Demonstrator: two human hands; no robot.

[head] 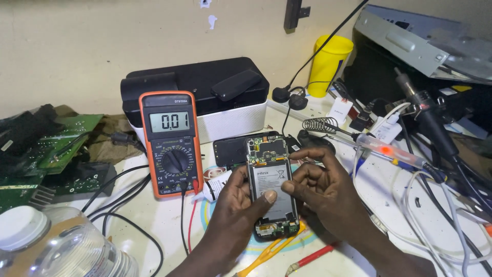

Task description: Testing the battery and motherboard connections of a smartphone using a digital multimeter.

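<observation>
Both hands held an opened phone over the bench.

Nearest, the left hand and right hand closed around the backless phone, thumbs pressing its grey battery. It looked light, stiff and fragile; the side edges seemed the safest grip. At ten o'clock stood an orange multimeter; at one o'clock, a yellow cup.

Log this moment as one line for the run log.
left hand: holds opened black phone with exposed battery, thumb on battery | right hand: fingertips on phone's right edge | orange multimeter: left, upright
</observation>
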